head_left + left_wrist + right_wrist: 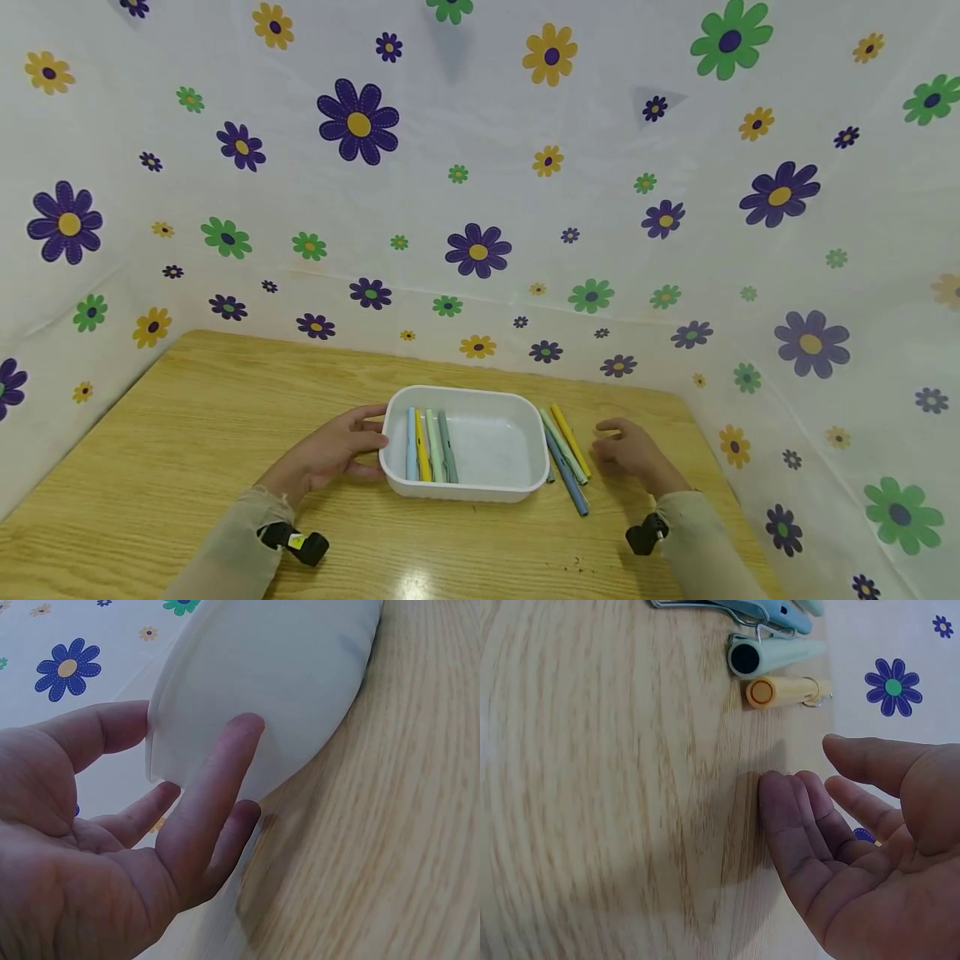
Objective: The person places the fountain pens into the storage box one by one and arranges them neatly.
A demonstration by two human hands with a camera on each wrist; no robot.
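Observation:
My left hand (341, 446) is at the left end of a white rectangular container (498, 496), its fingers loosely spread and touching the outer wall and rim. Inside, at the left, a light blue pen (411, 446), a yellow pen (423, 446), a light green pen (434, 446) and a grey-green pen (448, 450) lie side by side. More pens lie loose on the table, right of the container: yellow (572, 442), light green (776, 657) and blue (769, 613). My right hand (633, 454) rests just right of them, fingers slightly bent, holding nothing.
The wooden table (247, 400) carries the container and pens. White cloth (480, 200) printed with flowers hangs along the back and both sides. A few dark specks (579, 567) lie near the front. Each wrist wears a small black camera (296, 542).

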